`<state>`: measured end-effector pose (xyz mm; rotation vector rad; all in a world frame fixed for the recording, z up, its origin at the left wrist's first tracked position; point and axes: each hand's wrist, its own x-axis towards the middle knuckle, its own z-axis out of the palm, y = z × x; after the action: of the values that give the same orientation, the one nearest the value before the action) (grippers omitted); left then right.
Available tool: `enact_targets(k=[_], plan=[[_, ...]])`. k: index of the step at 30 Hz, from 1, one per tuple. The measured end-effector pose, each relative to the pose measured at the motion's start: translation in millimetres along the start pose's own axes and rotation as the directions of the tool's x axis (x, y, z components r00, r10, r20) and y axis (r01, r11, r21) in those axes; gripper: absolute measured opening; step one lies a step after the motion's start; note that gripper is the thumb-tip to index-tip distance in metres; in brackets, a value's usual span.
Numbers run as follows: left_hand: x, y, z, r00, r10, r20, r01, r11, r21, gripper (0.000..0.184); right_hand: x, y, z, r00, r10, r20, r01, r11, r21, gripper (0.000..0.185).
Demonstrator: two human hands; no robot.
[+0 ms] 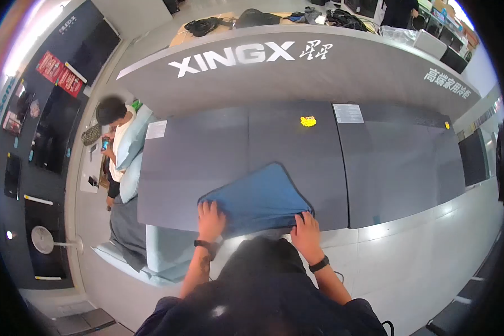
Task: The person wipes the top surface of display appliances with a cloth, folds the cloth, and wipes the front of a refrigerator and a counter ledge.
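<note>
A blue cloth (257,193) with a dark edging lies partly spread on the dark grey freezer top (196,145). One corner points away from me, and its near side reaches the front edge of the top. At the cloth's left corner, my left hand (210,222) has its fingers bent over the border, gripping it. My right hand (306,231) pinches the near right corner, where the fabric bunches into creases. The undersides of both hands are hidden. Dark bands circle both wrists.
A grey panel lettered XINGX (235,59) stands behind the freezer tops. Left, a seated person (120,134) holds a phone beside light blue cushions (134,145). A second freezer top (403,162) adjoins on the right. A white fan (43,239) is at far left.
</note>
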<state>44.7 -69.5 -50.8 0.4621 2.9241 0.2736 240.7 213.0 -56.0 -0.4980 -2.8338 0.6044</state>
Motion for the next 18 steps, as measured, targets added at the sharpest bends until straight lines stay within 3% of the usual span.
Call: enact_targets(k=[3,7,13,18], plan=[[24,0,-2,0.998,-0.065,0.020,0.067,0.992,-0.105,0.062,16,-22,2,0.999,-0.035,-0.035,0.033,0.998,-0.051,0.043],[71,-13,-9,0.996,-0.089,-0.005,0.089,0.995,-0.034,0.061,40,-40,19,0.985,-0.064,0.161,0.077,0.994,-0.078,0.048],[185,-43,-46,0.983,-0.153,0.099,0.145,0.985,0.091,0.060,55,-87,41,0.877,-0.258,0.404,0.317,0.944,-0.086,0.044],[261,-64,-57,0.971,-0.154,0.181,0.151,0.988,0.029,0.067,52,-143,54,0.843,-0.353,0.406,0.372,0.928,0.034,0.051]])
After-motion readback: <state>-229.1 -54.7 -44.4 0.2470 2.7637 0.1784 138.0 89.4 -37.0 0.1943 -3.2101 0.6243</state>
